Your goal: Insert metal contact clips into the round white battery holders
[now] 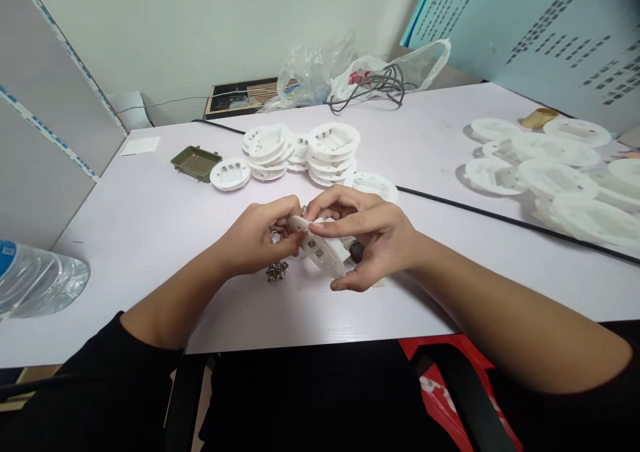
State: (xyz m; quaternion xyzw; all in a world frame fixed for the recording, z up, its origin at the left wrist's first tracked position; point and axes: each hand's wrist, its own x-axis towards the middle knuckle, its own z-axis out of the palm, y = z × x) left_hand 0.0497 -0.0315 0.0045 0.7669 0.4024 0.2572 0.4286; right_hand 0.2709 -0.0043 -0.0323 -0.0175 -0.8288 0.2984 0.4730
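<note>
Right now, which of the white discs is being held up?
The tilted white disc gripped by the right hand, with the left hand at its edge; the other discs rest on the table, several of them stacked.

"How are your arms sitting?"

"From my remote station, I'm seeing my left forearm point(173, 299) slanting in from eight o'clock and my right forearm point(505, 305) from four."

"And the left hand point(260, 239)?"

"It's sitting close to the dial's centre, pointing toward two o'clock, its fingers curling inward and its thumb point(290, 244) lying below the forefinger."

"The right hand point(370, 235)?"

"It's sitting just beside the left, fingers point(350, 224) pointing toward nine. I'm holding its thumb point(353, 281) lower, aiming at eight, well apart from the forefinger."
</note>
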